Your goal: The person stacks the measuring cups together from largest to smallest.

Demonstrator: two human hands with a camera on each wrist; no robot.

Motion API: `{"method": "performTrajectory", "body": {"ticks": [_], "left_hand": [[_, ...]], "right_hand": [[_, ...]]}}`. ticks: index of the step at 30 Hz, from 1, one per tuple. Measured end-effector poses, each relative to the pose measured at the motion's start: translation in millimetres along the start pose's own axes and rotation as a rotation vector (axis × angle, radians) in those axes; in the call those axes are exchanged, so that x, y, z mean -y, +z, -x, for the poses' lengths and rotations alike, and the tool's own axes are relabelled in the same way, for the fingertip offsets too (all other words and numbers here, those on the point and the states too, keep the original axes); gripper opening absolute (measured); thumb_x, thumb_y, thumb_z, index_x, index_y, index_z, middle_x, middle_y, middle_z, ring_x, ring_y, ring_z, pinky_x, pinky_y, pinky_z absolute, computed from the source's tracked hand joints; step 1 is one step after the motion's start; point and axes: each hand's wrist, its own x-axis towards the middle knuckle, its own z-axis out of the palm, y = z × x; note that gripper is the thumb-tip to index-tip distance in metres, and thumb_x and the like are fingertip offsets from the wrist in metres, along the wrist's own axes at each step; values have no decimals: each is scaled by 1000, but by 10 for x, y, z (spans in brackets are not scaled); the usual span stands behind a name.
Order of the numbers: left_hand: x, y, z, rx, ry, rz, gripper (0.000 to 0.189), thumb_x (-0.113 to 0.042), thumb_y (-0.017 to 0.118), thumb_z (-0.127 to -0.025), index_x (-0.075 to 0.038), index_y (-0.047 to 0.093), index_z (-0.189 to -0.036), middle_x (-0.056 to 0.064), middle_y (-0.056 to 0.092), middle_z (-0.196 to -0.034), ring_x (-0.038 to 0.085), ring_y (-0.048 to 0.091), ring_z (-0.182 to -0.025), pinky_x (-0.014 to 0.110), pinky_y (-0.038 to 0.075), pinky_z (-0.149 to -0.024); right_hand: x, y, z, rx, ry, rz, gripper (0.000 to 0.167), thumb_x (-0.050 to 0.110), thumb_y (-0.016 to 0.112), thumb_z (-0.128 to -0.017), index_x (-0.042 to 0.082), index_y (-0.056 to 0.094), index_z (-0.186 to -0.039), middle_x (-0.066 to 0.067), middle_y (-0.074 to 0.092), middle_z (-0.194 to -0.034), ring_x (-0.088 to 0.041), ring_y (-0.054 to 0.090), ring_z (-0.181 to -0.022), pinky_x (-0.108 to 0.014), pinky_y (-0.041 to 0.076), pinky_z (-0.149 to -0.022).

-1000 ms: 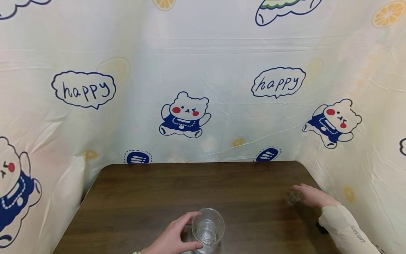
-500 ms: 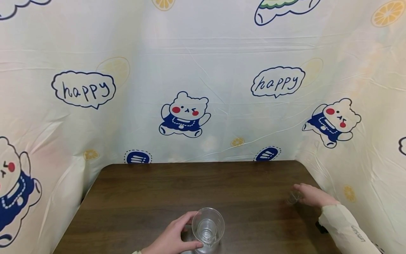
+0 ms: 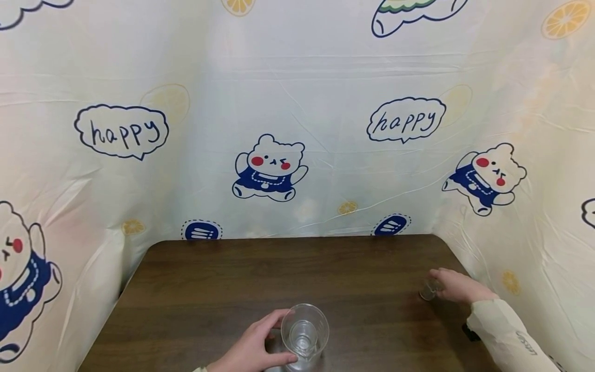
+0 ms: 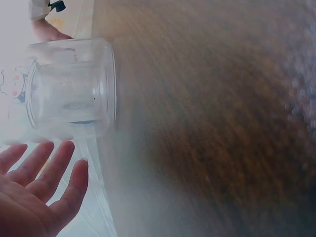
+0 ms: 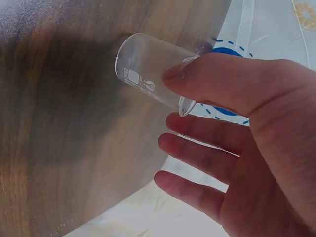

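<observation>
Near the table's front edge stands a large clear glass beaker (image 3: 318, 336), with what looks like a smaller glass vessel (image 4: 74, 91) nested inside. My left hand (image 3: 253, 346) holds the large beaker from the left, thumb at its near side and fingers toward its far side; the left wrist view shows those fingers (image 4: 49, 173) nearly straight. Far to the right, my right hand (image 3: 457, 287) pinches a small clear beaker (image 5: 148, 69) with white markings near its rim. This one is tilted, its base at the tabletop; whether it touches the wood I cannot tell. The remaining right fingers (image 5: 197, 153) extend below it.
The dark wooden table (image 3: 232, 289) has rounded far corners. A pale printed curtain (image 3: 325, 103) hangs behind it and along both sides, close to the right hand. A black object (image 3: 471, 333) shows at the right sleeve (image 3: 506, 330).
The small beaker in my right hand has shifted slightly left and down, looking blurred half a second ago. My left hand and the large beaker have stayed in place.
</observation>
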Motion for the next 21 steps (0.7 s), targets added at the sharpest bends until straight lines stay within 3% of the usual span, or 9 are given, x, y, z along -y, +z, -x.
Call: {"method": "performTrajectory", "body": {"ticks": [11,21], "left_hand": [[-5,-20,-12,27,-31,51,69,-39,83,-90,-25,50,-149,-1,62,-136,13,60,-119,33,55,-91],[2,-1,-11,12,4,29,69,-42,82,-90,-26,50,-149,-1,63,-136,12,61,-118,34,55,-91]], "right_hand": [[173,-60,29,13,-7,27,39,3,78,-87,-9,64,-122,-25,68,-115,-42,67,-104,-58,54,-89],[287,-89,48,-9,-37,40,39,5,79,-84,-7,66,-119,-23,69,-113,-42,67,-103,-58,54,-90]]}}
